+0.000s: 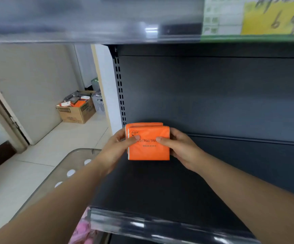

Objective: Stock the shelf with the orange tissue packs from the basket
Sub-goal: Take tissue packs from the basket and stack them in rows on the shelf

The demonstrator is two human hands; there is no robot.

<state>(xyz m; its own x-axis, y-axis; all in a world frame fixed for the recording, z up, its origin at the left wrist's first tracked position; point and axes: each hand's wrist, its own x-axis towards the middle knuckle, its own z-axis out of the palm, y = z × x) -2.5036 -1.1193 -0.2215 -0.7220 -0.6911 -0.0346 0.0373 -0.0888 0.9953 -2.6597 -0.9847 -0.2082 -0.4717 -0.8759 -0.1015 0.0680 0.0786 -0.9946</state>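
Observation:
An orange tissue pack [149, 148] marked "COTTON TISSUE" stands upright on the dark shelf board [160, 187], near its left end. A second orange pack [143, 124] stands right behind it, mostly hidden, close to the back panel. My left hand [119, 147] grips the front pack's left edge with the thumb on its face. On the pack's right edge, my right hand [179, 147] holds it the same way. The basket is not in view.
The dark shelf board stretches bare to the right, with a clear price rail [160, 224] along its front edge. An upper shelf edge [93, 30] hangs above with a yellow price tag [274, 16]. A cardboard box [76, 108] sits on the floor at the left.

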